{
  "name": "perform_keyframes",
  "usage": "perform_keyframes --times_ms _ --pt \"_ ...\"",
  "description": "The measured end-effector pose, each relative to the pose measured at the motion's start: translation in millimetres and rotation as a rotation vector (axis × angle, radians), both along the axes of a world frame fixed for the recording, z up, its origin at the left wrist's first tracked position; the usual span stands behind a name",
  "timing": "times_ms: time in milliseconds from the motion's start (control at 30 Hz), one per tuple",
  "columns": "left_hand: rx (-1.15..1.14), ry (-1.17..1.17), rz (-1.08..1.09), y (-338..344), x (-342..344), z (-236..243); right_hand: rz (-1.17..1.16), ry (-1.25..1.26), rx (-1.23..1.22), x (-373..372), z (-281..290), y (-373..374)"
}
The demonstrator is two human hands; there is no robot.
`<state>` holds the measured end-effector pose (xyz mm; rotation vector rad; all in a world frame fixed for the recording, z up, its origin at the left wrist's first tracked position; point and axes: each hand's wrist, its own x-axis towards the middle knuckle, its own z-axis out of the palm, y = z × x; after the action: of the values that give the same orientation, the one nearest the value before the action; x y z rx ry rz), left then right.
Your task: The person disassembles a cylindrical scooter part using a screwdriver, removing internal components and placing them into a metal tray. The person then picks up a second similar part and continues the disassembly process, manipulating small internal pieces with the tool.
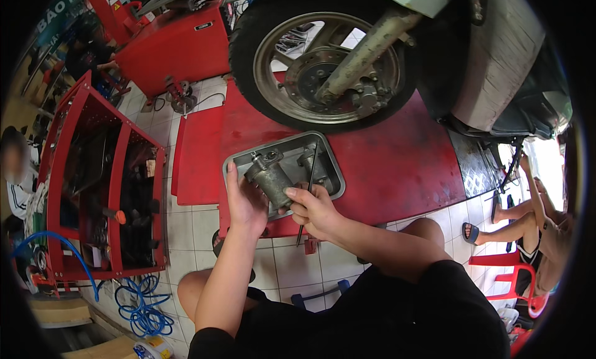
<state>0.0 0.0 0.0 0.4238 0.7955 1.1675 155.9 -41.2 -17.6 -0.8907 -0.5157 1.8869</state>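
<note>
Evidently, the step in hand is one of close handling: a grey metal cylinder, which is looking like a starter motor [273, 184], is being held over the near part of a steel tray [337, 167]. The left hand [248, 205] is cupping the motor from below and from the left; its thumb is standing up apart from the casing, while the other fingers are mostly hiding, so I cannot tell how tightly they are closing. The right hand [316, 213] is curling its fingers around a thin dark rod [312, 172] and setting its thumb on the lower end of the casing, so it is gripping the one and steadying the other. The rod's tip is too fine to identify. The motor is tilting, its narrow shaft end pointing up and away from the person.

In the tray, a second metal cylinder [323, 166] is lying behind the rod. The tray is resting on a red lift platform [397, 154], just below the scooter's front wheel [313, 79].

In my judgement, the next move is calling for firm left-hand support, because using the rod freely would be taking the right thumb off the casing.
</note>
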Motion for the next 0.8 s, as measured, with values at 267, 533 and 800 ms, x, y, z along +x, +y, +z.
perform_keyframes --times_ms 267,533,800 --pt "-0.162 -0.437 0.041 0 7 -17 0.032 -0.178 -0.003 -10 -7 -9" --pt "-0.242 -0.421 0.355 8 -36 -25 0.266 -0.918 0.253 -9 4 12" --pt "-0.318 -0.354 0.373 6 -60 -12 0.575 -0.676 -0.115 13 -7 31"
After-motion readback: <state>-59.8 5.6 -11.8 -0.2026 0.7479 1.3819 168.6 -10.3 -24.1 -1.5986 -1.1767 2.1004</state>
